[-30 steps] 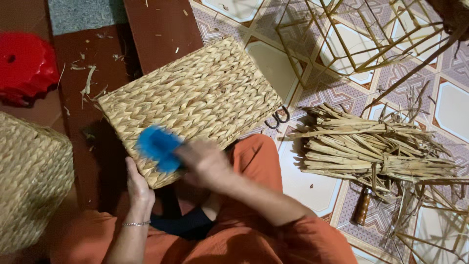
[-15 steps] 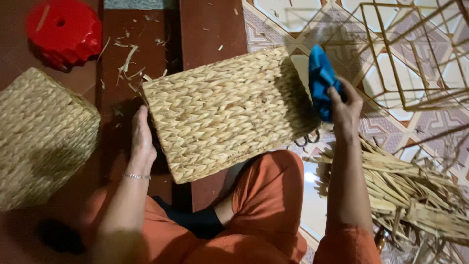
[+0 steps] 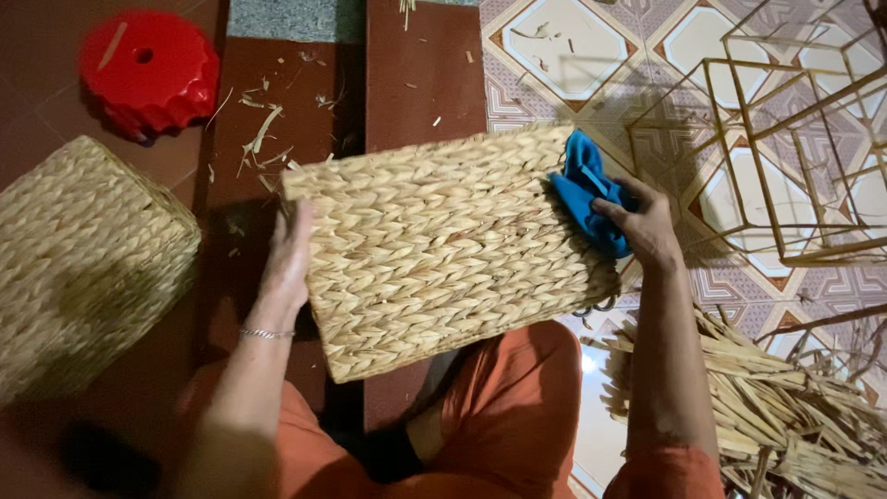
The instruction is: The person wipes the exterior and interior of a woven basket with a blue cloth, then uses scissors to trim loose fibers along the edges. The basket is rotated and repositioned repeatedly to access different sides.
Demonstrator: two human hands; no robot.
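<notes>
A rectangular woven straw basket (image 3: 443,245) rests over my lap, its plaited side facing up. My left hand (image 3: 288,254) lies flat against its left edge with the fingers extended, steadying it. My right hand (image 3: 642,226) grips a crumpled blue cloth (image 3: 582,199) and presses it against the basket's right end. A thin bracelet circles my left wrist. My legs in orange trousers show below the basket.
A second woven basket (image 3: 88,263) stands at the left. A red plastic stool (image 3: 148,69) sits at the top left. Bare wire frames (image 3: 785,157) stand at the right on the patterned tiles. A heap of dried straw (image 3: 785,407) lies at the lower right.
The blue cloth went from the basket's near left part to its right end with my right hand. My left hand stayed on the left edge. The camera view shifted.
</notes>
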